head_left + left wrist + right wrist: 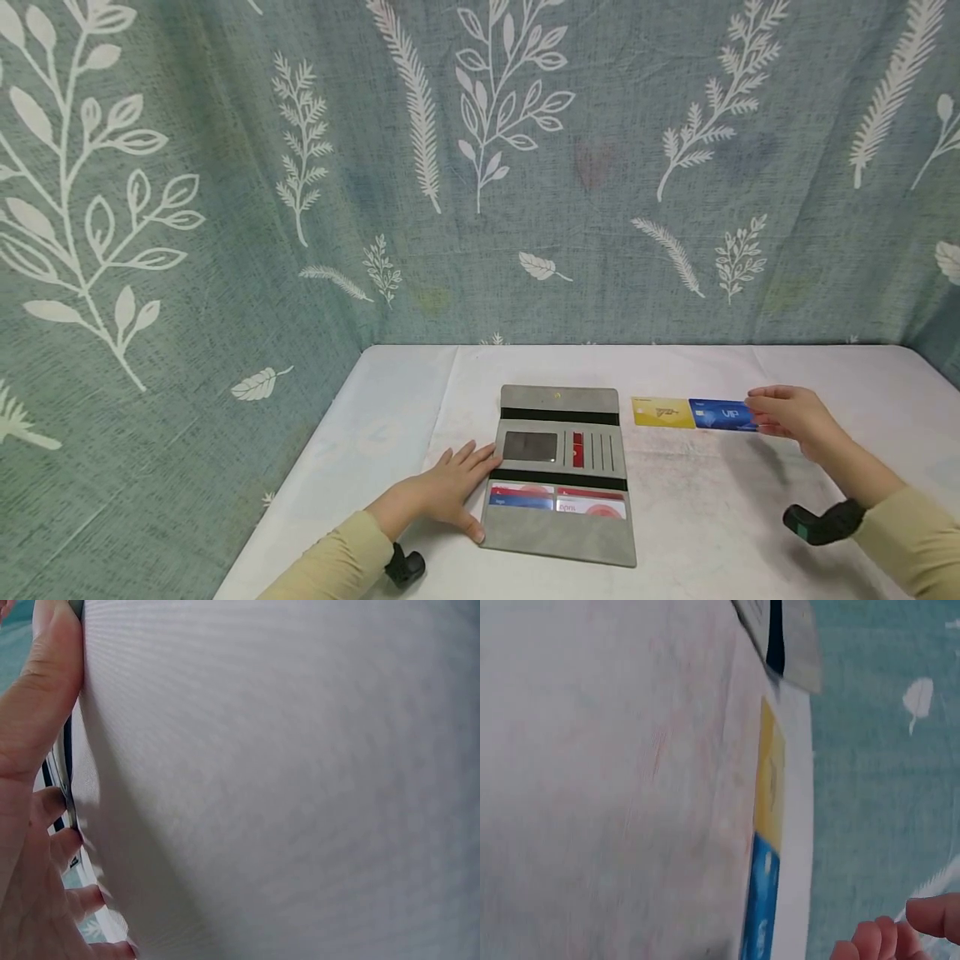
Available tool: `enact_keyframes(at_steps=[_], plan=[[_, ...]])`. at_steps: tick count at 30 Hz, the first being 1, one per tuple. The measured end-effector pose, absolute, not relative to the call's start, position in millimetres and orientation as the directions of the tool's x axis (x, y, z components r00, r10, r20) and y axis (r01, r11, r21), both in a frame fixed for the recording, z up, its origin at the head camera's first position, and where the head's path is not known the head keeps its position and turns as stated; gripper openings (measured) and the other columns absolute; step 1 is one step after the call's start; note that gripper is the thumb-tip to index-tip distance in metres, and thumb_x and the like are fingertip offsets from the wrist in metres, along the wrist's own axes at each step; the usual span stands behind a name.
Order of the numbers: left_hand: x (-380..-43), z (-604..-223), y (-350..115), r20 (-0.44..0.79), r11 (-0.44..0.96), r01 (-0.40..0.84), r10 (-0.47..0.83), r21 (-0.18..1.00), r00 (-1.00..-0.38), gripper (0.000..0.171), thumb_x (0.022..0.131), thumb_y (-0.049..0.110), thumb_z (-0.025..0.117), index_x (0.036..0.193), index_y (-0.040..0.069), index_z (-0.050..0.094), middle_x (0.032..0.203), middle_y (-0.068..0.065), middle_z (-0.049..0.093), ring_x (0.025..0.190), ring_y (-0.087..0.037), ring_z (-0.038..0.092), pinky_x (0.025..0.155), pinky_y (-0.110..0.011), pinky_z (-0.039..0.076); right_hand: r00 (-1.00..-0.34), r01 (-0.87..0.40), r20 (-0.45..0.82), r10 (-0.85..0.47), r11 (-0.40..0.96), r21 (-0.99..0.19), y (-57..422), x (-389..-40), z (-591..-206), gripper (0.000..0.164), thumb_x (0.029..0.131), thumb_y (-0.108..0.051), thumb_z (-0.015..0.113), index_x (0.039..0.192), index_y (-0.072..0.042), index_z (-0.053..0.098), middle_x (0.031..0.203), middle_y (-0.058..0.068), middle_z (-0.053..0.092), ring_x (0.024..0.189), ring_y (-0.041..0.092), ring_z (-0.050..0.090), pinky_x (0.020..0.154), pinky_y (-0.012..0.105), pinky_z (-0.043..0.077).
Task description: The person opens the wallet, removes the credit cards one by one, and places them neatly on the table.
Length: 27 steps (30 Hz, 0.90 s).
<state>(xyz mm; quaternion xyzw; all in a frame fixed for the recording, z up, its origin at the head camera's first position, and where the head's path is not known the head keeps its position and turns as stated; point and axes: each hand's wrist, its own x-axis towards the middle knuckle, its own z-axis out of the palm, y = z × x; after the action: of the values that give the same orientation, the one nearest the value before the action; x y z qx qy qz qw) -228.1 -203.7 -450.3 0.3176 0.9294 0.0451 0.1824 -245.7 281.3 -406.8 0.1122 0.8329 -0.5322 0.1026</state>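
Observation:
A grey wallet [558, 537] lies unfolded on the white table, with black bands across its folds. Spread out along its left edge, my left hand [450, 487] touches it with thumb and fingertips. Red, blue and white cards [521, 497] sit in its near pockets, and a red card [577, 450] shows in a middle slot. To the wallet's right, a yellow card [663, 412] and a blue VIP card [718, 414] lie end to end. My right hand [791, 417] is over the blue card's right end, fingers loosely bent; in the right wrist view its fingers [885, 937] appear apart from the card.
A green-grey curtain [480, 250] with white leaf prints hangs behind the table and along its left side. Each wrist wears a small black camera [825, 523]. White tabletop [697, 517] stretches in front of the two loose cards.

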Motion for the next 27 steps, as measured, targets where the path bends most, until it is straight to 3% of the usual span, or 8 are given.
enact_keyframes(at_steps=[9, 27], plan=[[-226.3, -448.0, -202.4, -0.305, 0.801, 0.568, 0.598, 0.19, -0.741, 0.107, 0.062, 0.058, 0.074, 0.145, 0.013, 0.023, 0.153, -0.007, 0.015, 0.138, -0.036, 0.012, 0.106, -0.06, 0.012, -0.96, 0.263, -0.28, 0.015, 0.398, -0.879, 230.7, -243.6, -410.1, 0.052, 0.091, -0.022, 0.055, 0.126, 0.014, 0.041, 0.106, 0.021, 0.057, 0.076, 0.015, 0.058, 0.066, 0.025, 0.053], [-228.1, -450.7, -202.5, -0.311, 0.805, 0.566, 0.592, 0.18, -0.744, 0.109, 0.061, 0.06, 0.073, 0.146, 0.015, 0.022, 0.153, -0.006, 0.014, 0.139, -0.035, 0.01, 0.106, -0.059, 0.012, -0.958, 0.219, -0.27, -0.097, 0.362, -0.906, 167.8, -238.6, -428.5, 0.035, 0.089, -0.015, 0.056, 0.113, 0.01, 0.052, 0.089, 0.011, 0.064, 0.069, 0.014, 0.055, 0.066, 0.026, 0.05]])
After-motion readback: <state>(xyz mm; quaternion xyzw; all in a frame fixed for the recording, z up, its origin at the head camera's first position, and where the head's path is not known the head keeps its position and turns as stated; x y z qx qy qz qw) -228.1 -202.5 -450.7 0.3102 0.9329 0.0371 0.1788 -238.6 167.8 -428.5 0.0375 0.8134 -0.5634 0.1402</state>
